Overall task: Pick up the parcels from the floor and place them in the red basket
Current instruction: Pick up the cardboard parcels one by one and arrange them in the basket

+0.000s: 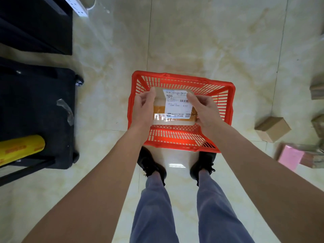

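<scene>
A red plastic basket (226, 104) stands on the floor just in front of my feet. Over its opening I hold a brown cardboard parcel (172, 109) with a white shipping label on top. My left hand (144, 106) grips the parcel's left side. My right hand (204, 109) grips its right side, with the fingers curled over the top edge. The parcel hides most of the basket's inside. Other parcels lie on the floor at the right: a small brown box (272, 128) and a pink one (292, 156).
A black wheeled cart (36, 111) stands at the left with a yellow roll (21, 149) on it. Dark furniture (35, 23) and a white power strip (77, 6) fill the upper left. More boxes (317, 92) lie at the right edge. The floor is glossy marble tile.
</scene>
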